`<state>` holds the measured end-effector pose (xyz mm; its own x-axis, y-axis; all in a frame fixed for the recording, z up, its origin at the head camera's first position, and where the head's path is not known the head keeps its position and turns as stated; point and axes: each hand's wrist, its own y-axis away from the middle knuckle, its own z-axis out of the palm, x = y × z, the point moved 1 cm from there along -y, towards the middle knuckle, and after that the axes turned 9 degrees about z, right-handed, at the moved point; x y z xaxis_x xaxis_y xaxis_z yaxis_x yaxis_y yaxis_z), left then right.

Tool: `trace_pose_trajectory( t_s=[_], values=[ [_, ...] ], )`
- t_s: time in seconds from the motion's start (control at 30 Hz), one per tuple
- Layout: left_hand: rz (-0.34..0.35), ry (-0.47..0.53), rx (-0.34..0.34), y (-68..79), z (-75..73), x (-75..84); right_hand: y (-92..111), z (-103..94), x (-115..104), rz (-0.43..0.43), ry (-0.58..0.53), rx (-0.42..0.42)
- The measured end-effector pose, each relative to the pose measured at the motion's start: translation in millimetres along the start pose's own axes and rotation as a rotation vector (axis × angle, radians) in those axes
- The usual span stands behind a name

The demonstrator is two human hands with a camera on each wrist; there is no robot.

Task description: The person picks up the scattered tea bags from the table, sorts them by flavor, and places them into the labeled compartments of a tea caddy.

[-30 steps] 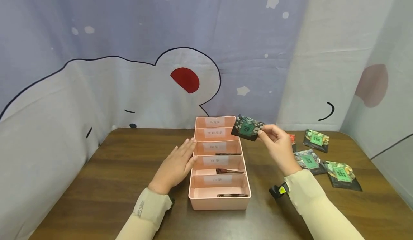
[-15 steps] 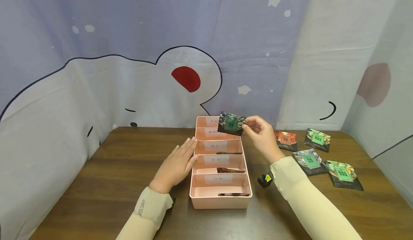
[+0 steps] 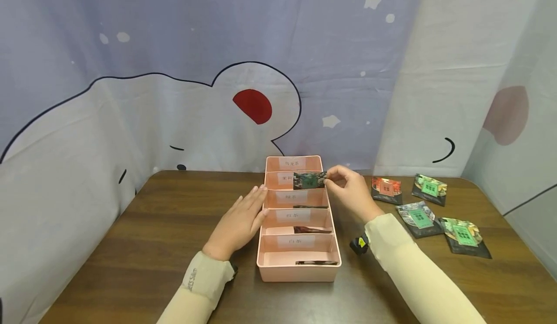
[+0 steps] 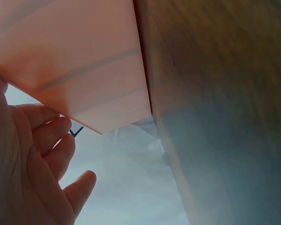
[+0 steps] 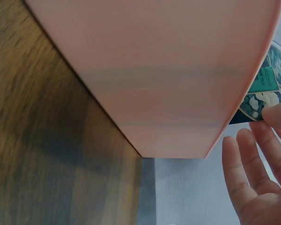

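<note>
Evidently the right hand (image 3: 352, 193) has a dark packet (image 3: 310, 181) pinched by its edge between thumb and forefinger, the other fingers spread loose in the right wrist view; a grip at the edge leaves most of the printed face uncovered. The packet sits just above the middle of the frame, over the second compartment from the back of the pink tray (image 3: 298, 274), hiding part of that compartment's label; how deep its lower edge goes I can't tell. The left hand (image 3: 237, 222), left of centre, grasps nothing: its fingers lie nearly straight against the tray's left rim, probably to steady it. Three packets stand in the nearer compartments, toward the right wall, so most of each label shows. Four loose packets, one being the red packet (image 3: 386, 190), lie at the right of the frame on the wooden table (image 3: 143, 246), presumably within easy reach of the right hand.
</note>
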<state>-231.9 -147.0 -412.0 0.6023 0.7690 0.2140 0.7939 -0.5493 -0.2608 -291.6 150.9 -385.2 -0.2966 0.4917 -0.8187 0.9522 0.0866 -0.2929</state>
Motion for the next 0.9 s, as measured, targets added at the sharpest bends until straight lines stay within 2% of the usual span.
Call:
trace_pose_trajectory(
  t_s=[0.17, 0.47, 0.73, 0.9],
  values=[
    [0.009, 0.007, 0.01, -0.3, -0.4, 0.4, 2.5, 0.5, 5.2, -0.009, 0.052, -0.026],
    [0.014, 0.002, 0.008, 0.1, -1.2, 1.1, 4.5, 2.3, 8.2, -0.078, 0.104, -0.046],
    [0.012, 0.001, 0.003, 0.2, -0.8, 1.0, 6.9, -4.4, 6.3, -0.017, 0.101, -0.051],
    [0.014, -0.001, 0.002, 0.1, -1.1, 1.3, 5.8, -16.1, 14.4, 0.003, 0.118, -0.004]
  ],
)
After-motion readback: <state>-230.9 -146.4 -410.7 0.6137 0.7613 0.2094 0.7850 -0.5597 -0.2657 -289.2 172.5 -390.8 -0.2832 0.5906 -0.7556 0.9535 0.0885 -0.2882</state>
